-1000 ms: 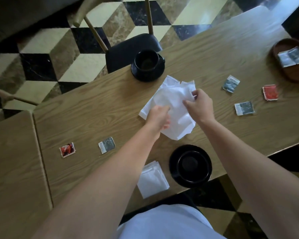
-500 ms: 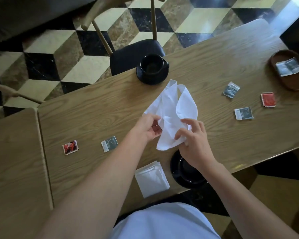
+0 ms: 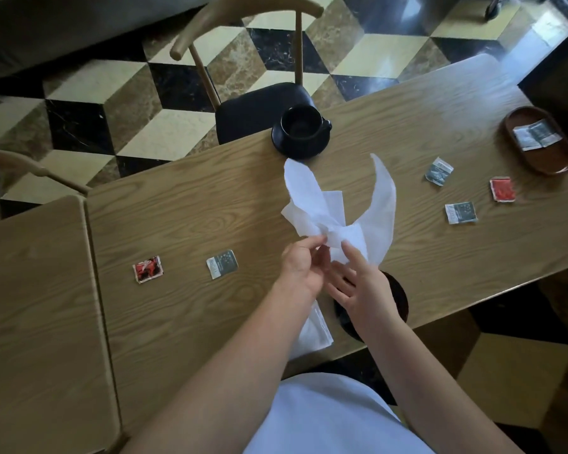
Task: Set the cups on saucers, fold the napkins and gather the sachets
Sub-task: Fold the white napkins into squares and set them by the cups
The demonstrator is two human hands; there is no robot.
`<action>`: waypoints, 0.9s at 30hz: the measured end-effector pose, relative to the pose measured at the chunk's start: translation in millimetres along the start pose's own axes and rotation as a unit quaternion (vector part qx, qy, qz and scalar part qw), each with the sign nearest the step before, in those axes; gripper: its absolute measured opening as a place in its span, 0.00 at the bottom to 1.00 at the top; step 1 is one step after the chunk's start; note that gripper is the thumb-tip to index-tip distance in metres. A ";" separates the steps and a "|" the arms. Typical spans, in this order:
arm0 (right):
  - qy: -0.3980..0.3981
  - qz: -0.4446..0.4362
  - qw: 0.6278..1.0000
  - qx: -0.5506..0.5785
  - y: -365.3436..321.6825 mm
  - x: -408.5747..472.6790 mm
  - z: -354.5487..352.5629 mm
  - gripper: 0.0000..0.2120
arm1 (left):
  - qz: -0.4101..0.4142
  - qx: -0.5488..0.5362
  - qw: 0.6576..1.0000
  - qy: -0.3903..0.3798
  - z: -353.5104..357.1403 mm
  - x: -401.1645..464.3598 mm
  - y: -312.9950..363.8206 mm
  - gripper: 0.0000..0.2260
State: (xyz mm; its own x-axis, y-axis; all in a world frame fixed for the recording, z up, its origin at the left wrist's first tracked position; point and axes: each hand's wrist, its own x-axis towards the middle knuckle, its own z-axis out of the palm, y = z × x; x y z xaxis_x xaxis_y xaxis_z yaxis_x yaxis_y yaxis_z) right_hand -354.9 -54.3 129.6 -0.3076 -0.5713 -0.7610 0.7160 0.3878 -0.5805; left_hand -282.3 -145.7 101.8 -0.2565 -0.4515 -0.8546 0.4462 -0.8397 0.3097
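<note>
A crumpled white napkin (image 3: 333, 208) is lifted above the middle of the wooden table (image 3: 177, 204), its corners sticking up. My left hand (image 3: 304, 267) pinches the napkin's lower bunch. My right hand (image 3: 364, 290) is beside it with fingers spread, the index tip touching the napkin. A black cup on its saucer (image 3: 300, 127) stands at the far edge. Another black saucer (image 3: 400, 299) near the front edge is mostly hidden by my right hand. A folded napkin (image 3: 313, 334) lies partly under my left forearm. Sachets lie loose: red (image 3: 147, 269), grey (image 3: 222, 263), grey (image 3: 439, 171), red (image 3: 502, 189), grey (image 3: 461, 212).
A brown oval tray (image 3: 538, 158) at the far right holds grey sachets (image 3: 536, 136). A wooden chair with a black seat (image 3: 253, 106) stands behind the table. A second table (image 3: 36, 306) adjoins on the left.
Both hands drew the napkin off the table and toward me. My right hand let go of its grip and spread its fingers; the napkin's corners now stand up.
</note>
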 end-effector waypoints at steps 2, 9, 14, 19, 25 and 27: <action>-0.009 0.022 0.999 -0.040 -2.2 -7.9 11.2 0.17 | 0.005 0.023 1.000 -0.016 -3.8 -8.7 4.7 0.14; 0.015 -0.034 0.995 -0.092 -10.7 -19.4 66.3 0.17 | 0.042 0.080 0.996 0.014 -22.2 -37.6 8.8 0.22; 0.069 -0.192 0.917 -0.344 -2.8 -24.9 94.0 0.11 | -0.043 -0.002 0.998 -0.054 -55.1 -61.9 25.3 0.09; -0.012 -0.322 0.839 -0.438 17.2 -54.8 135.4 0.14 | -0.079 0.013 0.993 -0.089 -86.0 -83.8 60.8 0.14; -0.076 -0.414 0.759 -0.497 26.3 -89.9 183.8 0.15 | -0.032 -0.059 0.998 0.009 -148.2 -94.8 112.6 0.09; -0.100 -0.417 0.761 -0.487 31.2 -96.0 194.3 0.15 | -0.018 -0.089 0.995 0.037 -173.0 -93.0 131.3 0.13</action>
State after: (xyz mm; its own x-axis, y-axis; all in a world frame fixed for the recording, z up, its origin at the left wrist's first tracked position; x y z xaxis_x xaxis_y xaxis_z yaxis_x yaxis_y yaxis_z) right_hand -181.3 -127.9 240.8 -0.2293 -0.9733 -0.0070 -0.5104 0.1264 -0.8506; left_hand -51.5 -161.7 149.8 -0.2135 -0.3927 -0.8945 0.5840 -0.7853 0.2054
